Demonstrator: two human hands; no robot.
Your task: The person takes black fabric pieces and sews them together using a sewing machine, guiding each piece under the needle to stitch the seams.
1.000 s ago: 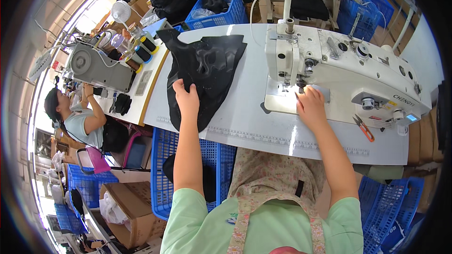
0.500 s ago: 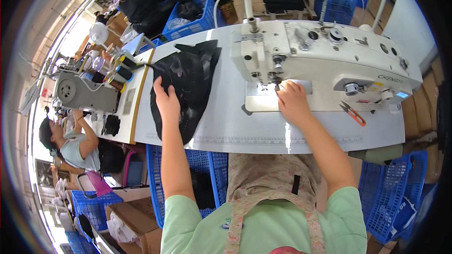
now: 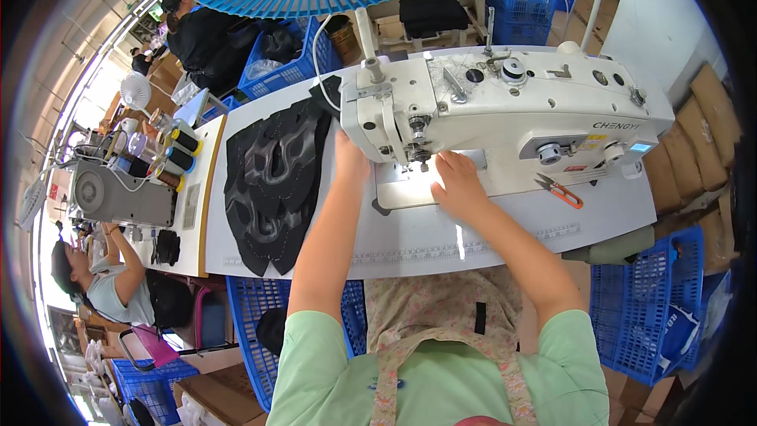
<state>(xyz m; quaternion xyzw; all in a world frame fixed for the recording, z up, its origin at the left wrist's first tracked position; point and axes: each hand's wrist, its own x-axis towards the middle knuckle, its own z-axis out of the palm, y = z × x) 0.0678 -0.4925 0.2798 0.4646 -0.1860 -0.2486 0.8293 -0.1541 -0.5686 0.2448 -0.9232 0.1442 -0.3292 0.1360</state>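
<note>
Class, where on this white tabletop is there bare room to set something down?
Bare: the front stretch of the white tabletop between the forearms, and the patch right of the orange-handled snips. Crowded: the left end, under the black piece, and around the sewing head, where the left hand and right hand are.

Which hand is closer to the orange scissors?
Right. The right hand is left of the orange scissors; the left hand is farther left, by the sewing machine.
</note>
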